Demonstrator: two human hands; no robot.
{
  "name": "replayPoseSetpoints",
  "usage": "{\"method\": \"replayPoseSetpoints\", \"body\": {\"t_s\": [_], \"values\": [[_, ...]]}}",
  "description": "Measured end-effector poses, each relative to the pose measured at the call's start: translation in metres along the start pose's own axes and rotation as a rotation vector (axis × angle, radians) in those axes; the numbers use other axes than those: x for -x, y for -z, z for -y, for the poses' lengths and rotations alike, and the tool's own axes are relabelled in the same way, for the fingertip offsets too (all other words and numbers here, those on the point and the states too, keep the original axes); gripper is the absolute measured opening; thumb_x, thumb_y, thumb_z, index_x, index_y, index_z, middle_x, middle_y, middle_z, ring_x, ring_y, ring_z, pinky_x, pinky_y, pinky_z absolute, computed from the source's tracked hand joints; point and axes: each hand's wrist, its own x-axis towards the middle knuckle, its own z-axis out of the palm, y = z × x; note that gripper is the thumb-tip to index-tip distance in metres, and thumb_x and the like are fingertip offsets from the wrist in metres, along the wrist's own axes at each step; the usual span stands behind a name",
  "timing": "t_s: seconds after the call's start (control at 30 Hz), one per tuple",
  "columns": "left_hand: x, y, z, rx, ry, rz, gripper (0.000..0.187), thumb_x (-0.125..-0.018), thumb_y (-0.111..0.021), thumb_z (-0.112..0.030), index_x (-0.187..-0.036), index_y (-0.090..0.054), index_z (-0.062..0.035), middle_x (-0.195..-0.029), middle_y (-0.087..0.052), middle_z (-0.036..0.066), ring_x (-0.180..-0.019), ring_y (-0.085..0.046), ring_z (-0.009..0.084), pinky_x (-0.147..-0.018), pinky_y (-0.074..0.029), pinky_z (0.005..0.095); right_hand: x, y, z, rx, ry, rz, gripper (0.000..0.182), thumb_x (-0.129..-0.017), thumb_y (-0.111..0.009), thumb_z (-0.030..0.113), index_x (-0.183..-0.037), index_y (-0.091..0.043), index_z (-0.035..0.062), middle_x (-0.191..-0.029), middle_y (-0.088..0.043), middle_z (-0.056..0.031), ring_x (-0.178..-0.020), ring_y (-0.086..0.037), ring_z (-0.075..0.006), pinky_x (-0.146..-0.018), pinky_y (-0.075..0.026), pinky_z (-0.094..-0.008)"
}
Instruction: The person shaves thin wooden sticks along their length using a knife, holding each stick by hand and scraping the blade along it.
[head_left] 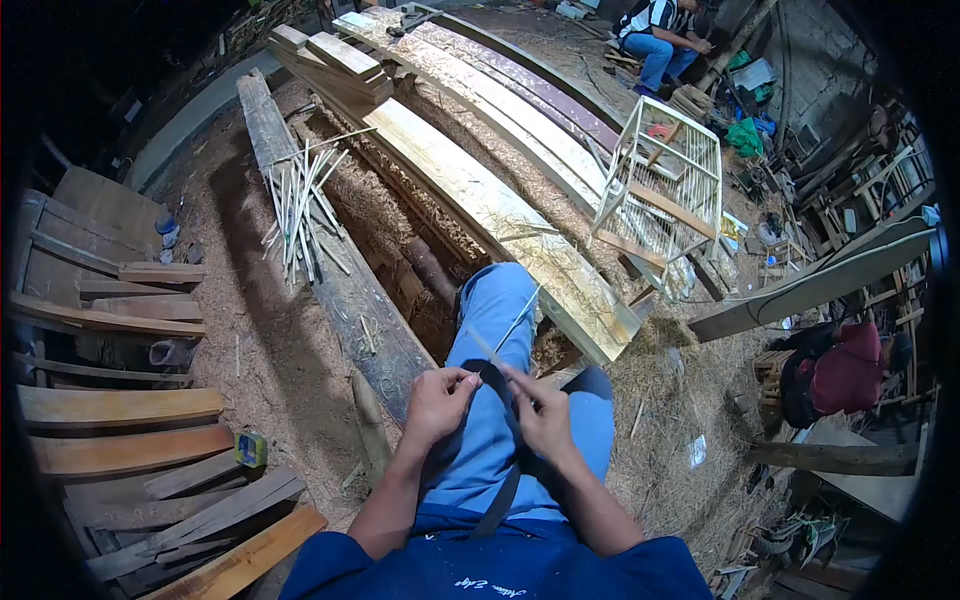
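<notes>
My left hand point(440, 402) is closed in a pinch over my left thigh, on the lower end of a thin bamboo stick point(522, 318) that slants up to the right. Close beside it, my right hand point(543, 415) is closed around what looks like a knife point(484, 346), its narrow, blurred blade pointing up and left. Stick and blade cross just above my fingers. A black strap point(496, 380) lies over my leg between the hands and runs down to my lap. The knife's handle is hidden in my fingers.
A pile of thin sticks point(305, 215) lies on a weathered plank point(365, 290) ahead left. Long boards point(480, 190) stretch away in front. A slatted wooden cage point(665, 185) stands ahead right. Curved wood pieces point(120, 405) and a tape measure point(250, 450) are at left. Two people sit at right.
</notes>
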Motion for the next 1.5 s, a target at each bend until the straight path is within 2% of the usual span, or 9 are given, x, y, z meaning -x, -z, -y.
{"method": "replayPoseSetpoints", "body": {"t_s": [0.07, 0.1, 0.17, 0.2, 0.43, 0.6, 0.9, 1.03, 1.5], "values": [[-0.003, -0.002, 0.006, -0.042, -0.012, -0.019, 0.019, -0.095, -0.067, -0.015, -0.094, -0.075, 0.0021, -0.067, -0.068, 0.007, -0.059, -0.062, 0.0093, -0.055, -0.047, 0.0282, 0.008, -0.005, 0.001, 0.228, 0.190, 0.029, 0.038, -0.093, -0.066, 0.009, -0.129, -0.069, 0.0173, -0.088, -0.073, -0.0168, -0.068, -0.069, -0.0287, -0.066, -0.054, -0.0369], [-0.003, -0.003, 0.003, -0.081, -0.025, -0.039, 0.021, -0.093, -0.068, -0.017, -0.094, -0.076, 0.0017, -0.071, -0.073, 0.013, -0.064, -0.068, 0.0137, -0.059, -0.051, 0.0321, 0.008, -0.004, 0.003, 0.230, 0.188, 0.028, 0.038, -0.093, -0.066, 0.009, -0.129, -0.069, 0.0173, -0.088, -0.073, -0.0168, -0.068, -0.069, -0.0287, -0.066, -0.054, -0.0369], [0.001, -0.006, -0.002, -0.062, -0.023, -0.055, 0.019, -0.094, -0.068, -0.015, -0.095, -0.076, 0.0025, -0.069, -0.070, 0.007, -0.060, -0.061, 0.0086, -0.055, -0.046, 0.0281, 0.009, -0.002, 0.007, 0.284, 0.134, 0.039, 0.036, -0.091, -0.067, 0.010, -0.126, -0.071, 0.0215, -0.087, -0.072, -0.0162, -0.073, -0.069, -0.0352, -0.064, -0.054, -0.0412], [0.003, -0.006, -0.005, -0.045, -0.023, -0.074, 0.018, -0.096, -0.068, -0.013, -0.095, -0.075, 0.0032, -0.066, -0.066, 0.001, -0.057, -0.054, 0.0036, -0.051, -0.041, 0.0241, 0.008, 0.001, 0.012, 0.356, 0.103, 0.048, 0.036, -0.091, -0.068, 0.010, -0.125, -0.071, 0.0211, -0.083, -0.071, -0.0150, -0.071, -0.069, -0.0331, -0.061, -0.053, -0.0418], [0.015, -0.005, 0.016, -0.019, -0.081, -0.133, 0.017, -0.095, -0.069, -0.013, -0.094, -0.076, 0.0029, -0.068, -0.066, -0.002, -0.059, -0.051, 0.0025, -0.052, -0.040, 0.0228, 0.007, -0.001, -0.002, 0.335, 0.121, -0.010, 0.036, -0.091, -0.068, 0.011, -0.125, -0.071, 0.0224, -0.086, -0.072, -0.0146, -0.072, -0.070, -0.0325, -0.062, -0.054, -0.0418], [0.039, 0.008, 0.021, 0.058, 0.051, -0.072, 0.017, -0.096, -0.068, -0.012, -0.095, -0.075, 0.0029, -0.064, -0.060, -0.005, -0.055, -0.045, 0.0004, -0.048, -0.033, 0.0214, 0.005, -0.001, -0.002, 0.387, 0.106, -0.011, 0.035, -0.091, -0.067, 0.012, -0.124, -0.071, 0.0227, -0.090, -0.073, -0.0148, -0.075, -0.071, -0.0328, -0.064, -0.055, -0.0416], [0.045, 0.012, 0.006, 0.301, 0.172, -0.049, 0.017, -0.095, -0.071, -0.015, -0.095, -0.075, 0.0021, -0.058, -0.058, -0.004, -0.049, -0.047, 0.0016, -0.045, -0.035, 0.0223, -0.015, 0.001, -0.004, 0.341, 0.122, -0.144, 0.032, -0.093, -0.065, 0.013, -0.123, -0.072, 0.0211, -0.093, -0.073, -0.0150, -0.077, -0.072, -0.0329, -0.065, -0.055, -0.0409], [0.008, -0.001, -0.008, 0.169, 0.106, -0.095, 0.019, -0.095, -0.072, -0.016, -0.095, -0.075, 0.0027, -0.057, -0.059, -0.003, -0.048, -0.048, 0.0023, -0.044, -0.035, 0.0227, -0.011, -0.009, 0.004, 0.311, 0.217, -0.065, 0.033, -0.092, -0.067, 0.013, -0.124, -0.071, 0.0201, -0.084, -0.071, -0.0164, -0.071, -0.069, -0.0341, -0.061, -0.052, -0.0429], [0.029, 0.008, 0.010, 0.304, 0.135, 0.005, 0.016, -0.096, -0.070, -0.012, -0.094, -0.074, 0.0025, -0.058, -0.056, -0.004, -0.045, -0.044, 0.0018, -0.041, -0.031, 0.0208, -0.009, -0.005, -0.001, 0.412, 0.066, -0.037, 0.032, -0.094, -0.067, 0.018, -0.125, -0.071, 0.0233, -0.086, -0.073, -0.0135, -0.073, -0.071, -0.0321, -0.063, -0.054, -0.0421]]}}
